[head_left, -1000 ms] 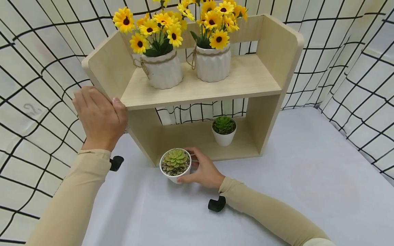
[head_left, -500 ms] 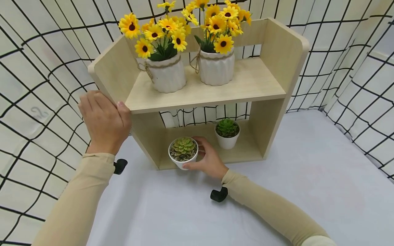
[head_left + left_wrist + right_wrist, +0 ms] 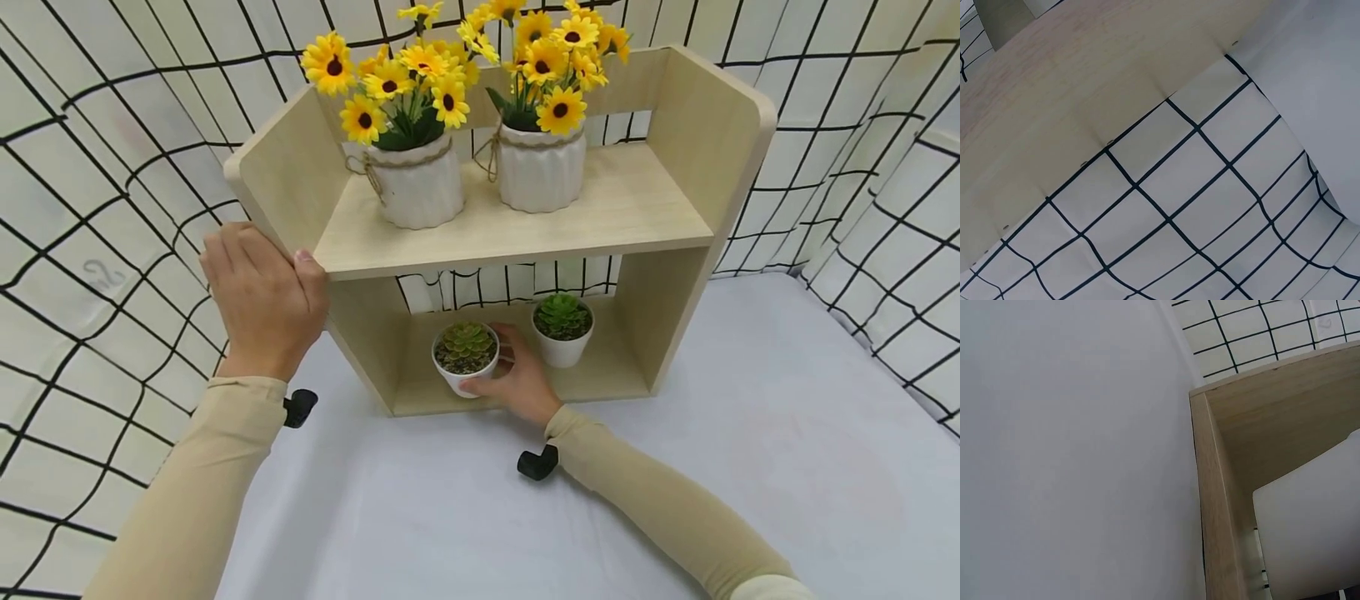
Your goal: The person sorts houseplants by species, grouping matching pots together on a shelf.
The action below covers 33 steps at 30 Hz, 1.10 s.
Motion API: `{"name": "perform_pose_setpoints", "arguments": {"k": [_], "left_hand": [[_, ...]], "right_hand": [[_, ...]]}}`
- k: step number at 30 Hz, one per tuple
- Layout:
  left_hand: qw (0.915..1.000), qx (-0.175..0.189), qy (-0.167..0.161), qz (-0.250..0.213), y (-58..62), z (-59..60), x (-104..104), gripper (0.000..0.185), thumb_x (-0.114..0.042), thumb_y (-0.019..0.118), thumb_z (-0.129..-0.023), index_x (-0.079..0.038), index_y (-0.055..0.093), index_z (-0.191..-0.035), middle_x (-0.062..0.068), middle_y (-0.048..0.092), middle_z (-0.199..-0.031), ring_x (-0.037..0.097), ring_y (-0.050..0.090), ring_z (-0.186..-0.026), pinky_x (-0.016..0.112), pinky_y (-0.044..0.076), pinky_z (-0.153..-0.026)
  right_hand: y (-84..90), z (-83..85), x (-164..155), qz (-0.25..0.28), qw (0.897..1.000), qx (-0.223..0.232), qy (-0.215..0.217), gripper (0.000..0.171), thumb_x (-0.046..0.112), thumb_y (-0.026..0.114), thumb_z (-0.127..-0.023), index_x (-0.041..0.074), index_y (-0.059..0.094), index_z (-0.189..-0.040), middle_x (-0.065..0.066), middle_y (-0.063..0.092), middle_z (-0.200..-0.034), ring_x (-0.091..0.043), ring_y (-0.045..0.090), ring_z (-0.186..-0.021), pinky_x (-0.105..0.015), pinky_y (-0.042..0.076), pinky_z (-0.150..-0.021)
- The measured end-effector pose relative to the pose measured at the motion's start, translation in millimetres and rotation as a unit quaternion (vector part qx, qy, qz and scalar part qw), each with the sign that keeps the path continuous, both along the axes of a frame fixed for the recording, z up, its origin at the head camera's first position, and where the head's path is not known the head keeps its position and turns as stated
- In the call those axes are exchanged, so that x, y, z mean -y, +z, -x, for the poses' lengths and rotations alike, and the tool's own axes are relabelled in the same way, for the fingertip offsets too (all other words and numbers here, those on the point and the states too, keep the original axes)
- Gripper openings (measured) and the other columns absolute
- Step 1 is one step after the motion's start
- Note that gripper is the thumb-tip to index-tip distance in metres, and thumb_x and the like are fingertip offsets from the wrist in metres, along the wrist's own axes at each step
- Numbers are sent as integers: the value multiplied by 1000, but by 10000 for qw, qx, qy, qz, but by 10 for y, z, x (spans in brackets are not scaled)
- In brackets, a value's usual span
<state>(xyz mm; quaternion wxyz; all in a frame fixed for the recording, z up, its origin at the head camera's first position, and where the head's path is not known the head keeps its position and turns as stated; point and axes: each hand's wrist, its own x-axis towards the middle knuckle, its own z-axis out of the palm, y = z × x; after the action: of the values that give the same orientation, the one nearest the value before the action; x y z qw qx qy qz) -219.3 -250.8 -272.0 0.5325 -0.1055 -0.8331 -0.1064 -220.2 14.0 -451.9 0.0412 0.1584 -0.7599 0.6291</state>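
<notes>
A small white pot with a yellow-green succulent (image 3: 467,343) is in the lower compartment of a light wooden shelf (image 3: 517,246), left of the middle. My right hand (image 3: 522,379) holds it from the right side, thumb at the front and fingers behind, partly hidden. Just right of that hand stands another white pot with a bright green succulent (image 3: 562,325). My left hand (image 3: 266,296) grips the front edge of the shelf's left side panel. Neither hand shows in its wrist view; the left one has the wooden panel (image 3: 1066,119), the right one a white pot (image 3: 1310,519).
On the upper board stand two white pots of yellow flowers, a left one (image 3: 417,183) and a right one (image 3: 542,167), both tied with twine. Black wire grid (image 3: 97,242) over white sheeting surrounds the shelf. A white cloth (image 3: 420,508) covers the table in front.
My right hand has carried the yellow-green succulent from in front of the shelf back and rightward into the lower compartment. The left hand keeps its grip on the panel. The head view has shifted slightly.
</notes>
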Motion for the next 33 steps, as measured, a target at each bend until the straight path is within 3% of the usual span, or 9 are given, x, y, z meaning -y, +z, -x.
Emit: {"name": "perform_pose_setpoints", "arguments": {"k": [11, 27, 33], "left_hand": [[9999, -114, -87, 28, -17, -19, -60, 46, -31, 29, -95, 12, 43, -100, 33, 46, -97, 46, 34, -89, 55, 24, -79], [9999, 0, -119, 60, -41, 19, -83, 46, -31, 30, -96, 13, 44, -101, 33, 46, -98, 46, 33, -89, 55, 23, -79], [9997, 179, -77, 137, -47, 42, -55, 47, -31, 30, -97, 13, 45, -103, 33, 46, -99, 46, 34, -90, 54, 24, -79]], "right_hand": [[-78, 78, -90, -16, 9993, 257, -260, 86, 13, 93, -72, 9, 47, -145, -16, 58, -141, -37, 64, -125, -47, 54, -105], [-77, 128, -141, -156, 9975, 563, -386, 90, 21, 93, -73, 15, 45, -150, -15, 57, -143, -36, 62, -128, -47, 52, -108], [-71, 75, -126, -700, 9951, 517, -462, 82, 24, 89, -78, 8, 50, -149, -16, 64, -137, -34, 65, -125, -47, 53, -106]]}}
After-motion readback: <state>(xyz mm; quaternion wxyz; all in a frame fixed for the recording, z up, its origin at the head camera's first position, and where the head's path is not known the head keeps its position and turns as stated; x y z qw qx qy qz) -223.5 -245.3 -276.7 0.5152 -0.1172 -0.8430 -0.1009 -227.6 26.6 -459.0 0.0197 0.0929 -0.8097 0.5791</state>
